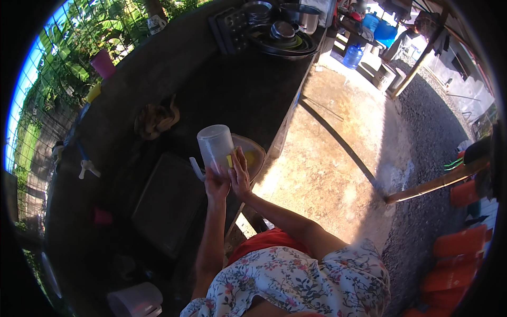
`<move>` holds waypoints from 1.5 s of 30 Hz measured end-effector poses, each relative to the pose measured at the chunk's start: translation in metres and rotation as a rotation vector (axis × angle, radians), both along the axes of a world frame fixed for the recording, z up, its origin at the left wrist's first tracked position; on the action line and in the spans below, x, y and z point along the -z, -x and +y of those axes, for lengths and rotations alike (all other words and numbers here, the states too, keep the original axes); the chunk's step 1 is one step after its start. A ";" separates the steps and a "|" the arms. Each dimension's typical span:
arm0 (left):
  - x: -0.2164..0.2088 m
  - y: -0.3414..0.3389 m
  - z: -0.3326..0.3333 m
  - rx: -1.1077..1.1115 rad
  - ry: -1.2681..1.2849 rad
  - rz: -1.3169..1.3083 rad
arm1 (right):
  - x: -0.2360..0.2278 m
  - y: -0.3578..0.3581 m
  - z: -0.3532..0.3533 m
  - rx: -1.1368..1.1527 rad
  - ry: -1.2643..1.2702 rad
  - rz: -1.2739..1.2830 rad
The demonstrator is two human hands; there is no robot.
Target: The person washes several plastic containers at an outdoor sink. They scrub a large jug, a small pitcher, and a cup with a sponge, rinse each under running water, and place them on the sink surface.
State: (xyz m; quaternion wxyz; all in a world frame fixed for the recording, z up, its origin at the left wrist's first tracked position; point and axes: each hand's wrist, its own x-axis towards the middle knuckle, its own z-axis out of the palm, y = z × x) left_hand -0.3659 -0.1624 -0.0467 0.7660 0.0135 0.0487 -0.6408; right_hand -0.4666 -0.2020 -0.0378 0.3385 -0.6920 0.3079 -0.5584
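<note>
A translucent plastic pitcher (215, 145) is held up over the dark counter, its handle on the left side. My left hand (215, 186) is closed around its lower part. Against the pitcher's right side my right hand (241, 175) presses a small yellow sponge (230, 160), fingers bent over it. Just behind my right hand sits a pale basin (257, 153) with something yellow inside, partly hidden by the pitcher and hand.
A dark rectangular slab or sink (168, 203) lies left of my forearms. Toward the wall is a brownish coiled bundle (156, 120). Stacked pans (282, 50) and a steel pot (306, 21) stand at the far end. A clear container (134, 300) is at lower left.
</note>
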 end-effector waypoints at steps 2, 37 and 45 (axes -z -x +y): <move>0.007 0.000 0.004 0.117 0.373 0.027 | 0.001 0.002 -0.017 -0.152 -0.368 -0.166; -0.062 -0.014 0.007 -0.624 -0.600 -1.797 | -0.009 0.005 -0.080 -0.269 -0.583 0.027; -0.097 -0.028 -0.010 -0.395 -0.659 -2.478 | -0.109 0.017 -0.046 -0.154 0.177 0.152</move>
